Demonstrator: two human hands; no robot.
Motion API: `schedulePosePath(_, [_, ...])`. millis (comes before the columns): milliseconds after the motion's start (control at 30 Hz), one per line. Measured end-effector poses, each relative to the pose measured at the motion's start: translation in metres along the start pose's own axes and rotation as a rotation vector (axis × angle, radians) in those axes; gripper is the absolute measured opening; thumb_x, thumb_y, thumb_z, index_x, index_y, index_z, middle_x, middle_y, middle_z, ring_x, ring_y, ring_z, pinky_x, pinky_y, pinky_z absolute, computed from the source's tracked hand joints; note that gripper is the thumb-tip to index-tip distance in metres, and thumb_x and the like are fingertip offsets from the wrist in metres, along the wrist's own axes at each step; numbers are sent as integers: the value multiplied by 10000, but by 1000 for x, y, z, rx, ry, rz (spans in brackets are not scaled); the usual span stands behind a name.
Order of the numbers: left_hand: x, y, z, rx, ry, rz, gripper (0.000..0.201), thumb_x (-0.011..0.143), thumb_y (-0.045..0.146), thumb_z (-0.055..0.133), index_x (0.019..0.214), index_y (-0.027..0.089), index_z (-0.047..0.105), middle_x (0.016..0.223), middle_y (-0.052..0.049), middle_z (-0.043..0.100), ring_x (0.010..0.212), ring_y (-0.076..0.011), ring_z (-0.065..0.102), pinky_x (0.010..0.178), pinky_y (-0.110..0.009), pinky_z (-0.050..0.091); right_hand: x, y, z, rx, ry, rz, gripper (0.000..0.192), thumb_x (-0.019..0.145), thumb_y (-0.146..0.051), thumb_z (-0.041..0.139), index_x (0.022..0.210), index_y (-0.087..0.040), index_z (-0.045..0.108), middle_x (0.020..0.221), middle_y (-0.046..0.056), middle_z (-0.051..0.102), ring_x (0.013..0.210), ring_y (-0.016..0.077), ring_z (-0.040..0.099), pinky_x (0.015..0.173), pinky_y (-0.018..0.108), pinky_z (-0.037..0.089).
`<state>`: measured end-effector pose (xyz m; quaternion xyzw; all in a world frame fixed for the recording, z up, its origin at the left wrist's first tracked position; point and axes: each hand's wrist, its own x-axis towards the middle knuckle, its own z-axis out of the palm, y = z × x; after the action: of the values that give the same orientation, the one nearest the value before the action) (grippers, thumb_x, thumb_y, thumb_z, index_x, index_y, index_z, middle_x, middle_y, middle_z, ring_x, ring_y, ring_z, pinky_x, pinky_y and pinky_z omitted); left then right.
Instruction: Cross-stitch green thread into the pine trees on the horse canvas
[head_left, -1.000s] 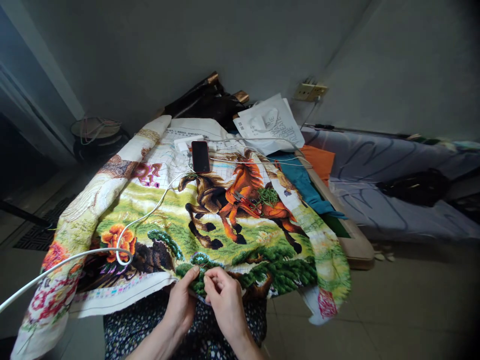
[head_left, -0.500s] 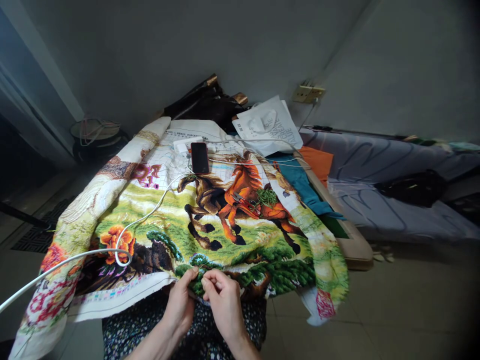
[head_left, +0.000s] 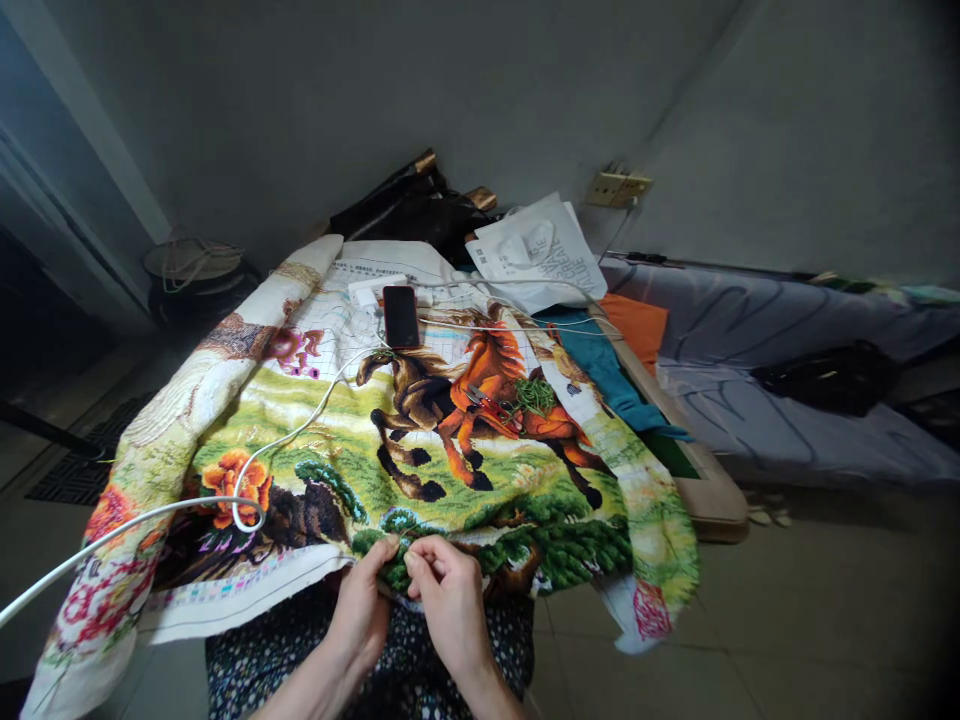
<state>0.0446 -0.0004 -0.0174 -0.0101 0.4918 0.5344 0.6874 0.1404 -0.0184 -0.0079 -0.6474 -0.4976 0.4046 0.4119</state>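
Two hands, left (head_left: 365, 603) and right (head_left: 448, 598), one embroidered cloth (head_left: 420, 440), one phone (head_left: 401, 316), one white cable (head_left: 247, 480).

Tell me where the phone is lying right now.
The phone lies screen-up at the far end of the embroidered cloth, just beyond the brown horse, beside a white box.

Home, looks like a bedroom or living corner. Plain grey walls, tiled floor (head_left: 787, 610). Bed (head_left: 787, 400) with rumpled grey-blue bedding along the right wall, wall socket (head_left: 619, 186) above its head end. Big cross-stitch canvas (head_left: 420, 440) with horses spread over a small table, phone (head_left: 401, 315) and white charging cable (head_left: 285, 435) lying on it. Printed plastic bag (head_left: 540, 250) and folded clothes (head_left: 607, 360) piled behind. Domestic clutter, no work fittings.
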Motion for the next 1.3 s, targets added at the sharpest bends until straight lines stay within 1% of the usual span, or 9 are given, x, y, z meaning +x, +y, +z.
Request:
schedulePosePath(300, [0, -2, -1, -33, -20, -13, 244, 462, 245, 856, 606, 131, 695, 604, 17, 656, 614, -113, 562, 613, -246, 449, 1, 1, 1, 84, -44, 19, 153, 818, -252, 517, 700, -176, 577, 546, -33, 531, 461, 123, 538, 460, 210, 408])
schedulePosePath(433, [0, -3, -2, -29, -59, -22, 225, 493, 262, 851, 601, 135, 700, 584, 15, 657, 587, -113, 560, 592, -247, 449, 4, -3, 2, 142, -22, 41, 79, 822, -249, 511, 809, -182, 550, 580, -35, 554, 453, 131, 560, 460, 216, 437])
schedulePosePath(600, [0, -4, -4, 9, -85, -6, 230, 531, 235, 831, 709, 115, 749, 734, -46, 742, 740, -172, 638, 740, -284, 485, 14, -16, -1, -346, -28, -169, 196, 874, -184, 463, 1001, -191, 612, 715, 35, 672, 659, 196, 658, 618, 265, 464])
schedulePosePath(733, [0, -4, -6, -1, -77, -12, 213, 540, 203, 824, 721, 115, 755, 741, -50, 753, 754, -184, 653, 801, -304, 490, 21, -26, -3, -612, -132, -240, 190, 892, -140, 413, 826, -183, 586, 653, 51, 664, 614, 203, 651, 568, 260, 419])
schedulePosePath(800, [0, -4, -7, -13, -97, -27, 208, 547, 211, 823, 721, 119, 753, 732, -48, 753, 721, -182, 652, 769, -308, 501, 26, -32, -11, -421, -106, -222, 186, 918, -194, 402, 778, -194, 526, 623, 24, 627, 518, 164, 614, 508, 236, 405])
schedulePosePath(933, [0, -4, -7, -21, -112, -55, 219, 565, 232, 818, 743, 124, 751, 756, -48, 756, 726, -190, 659, 753, -321, 511, 36, -54, -50, 440, -4, -100, 203, 948, -419, 436, 863, -235, 453, 699, -39, 613, 362, 83, 503, 396, 197, 405])
schedulePosePath(1033, [1, -5, -8, -43, -89, -56, 214, 557, 221, 821, 733, 124, 747, 755, -42, 755, 751, -186, 659, 780, -310, 507, 41, -65, -80, 840, 66, -183, 214, 891, -411, 585, 835, -238, 473, 564, -108, 496, 348, 49, 419, 445, 188, 436])
schedulePosePath(1133, [2, -6, -9, -51, -95, -72, 206, 569, 218, 813, 741, 125, 746, 769, -45, 754, 746, -182, 653, 781, -309, 501, 36, -54, -82, 829, 112, -233, 252, 866, -379, 642, 750, -214, 491, 532, -109, 438, 381, 38, 370, 473, 178, 418])
schedulePosePath(1300, [3, -6, -10, -11, -108, -57, 175, 573, 237, 810, 679, 126, 727, 695, -28, 725, 664, -157, 623, 708, -291, 493, 11, -13, -42, 381, -129, -15, 245, 914, -413, 537, 788, -203, 537, 479, -102, 376, 398, 70, 372, 390, 166, 310])
